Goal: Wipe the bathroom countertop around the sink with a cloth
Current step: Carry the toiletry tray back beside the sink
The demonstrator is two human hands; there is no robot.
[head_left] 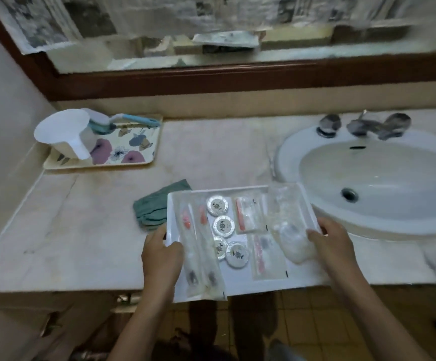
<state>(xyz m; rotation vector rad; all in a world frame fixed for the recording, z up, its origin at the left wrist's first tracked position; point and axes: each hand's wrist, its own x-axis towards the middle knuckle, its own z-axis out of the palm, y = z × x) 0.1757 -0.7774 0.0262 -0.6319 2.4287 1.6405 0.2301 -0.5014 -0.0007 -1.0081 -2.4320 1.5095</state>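
A crumpled green cloth (157, 205) lies on the beige marble countertop (89, 225), just left of a white tray (248, 285) and partly behind its corner. The tray carries wrapped toothbrushes, several round soaps and plastic sachets. My left hand (160, 254) grips the tray's left edge and my right hand (332, 246) grips its right edge. The tray hangs over the counter's front edge. The white oval sink (373, 183) sits to the right, with chrome taps (362, 126) behind it.
A floral tray (131, 149) stands at the back left with a white scoop (65, 134) and a blue-handled brush (123, 121) on it. A wood-framed mirror (237, 76) runs along the back wall. Drawers and tiled floor lie below the counter.
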